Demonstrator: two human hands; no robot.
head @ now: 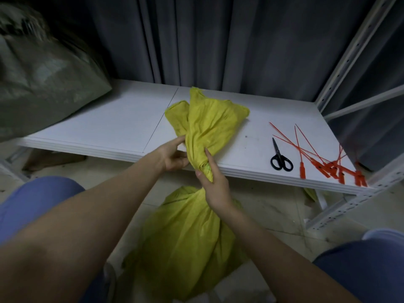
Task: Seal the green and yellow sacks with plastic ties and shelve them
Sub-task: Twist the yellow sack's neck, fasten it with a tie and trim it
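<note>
Both my hands were closed on the twisted neck of the yellow sack (188, 248). The left fingers (176, 142) were curled on the neck from the left side, and the right fingers (209, 159) wrapped it just below them, with the index lying along the cloth. I think I held it so to make the gathered mouth narrow, so that a tie could go around it.

The body of the sack stood on the floor under my fingers, between my knees. Its loose top spread beyond them, onto the front edge of the shelf (98, 127). As far as I could see, no tie was on the neck yet.

The red ties (328, 166) lay in a bunch to the right of my fingers, well apart. The scissors (281, 159) lay between them and the sack, probably to be in reach of the right hand. The green sack (43, 84) was on the shelf, far to the left. Whether it carried a tie, I could not tell.
</note>
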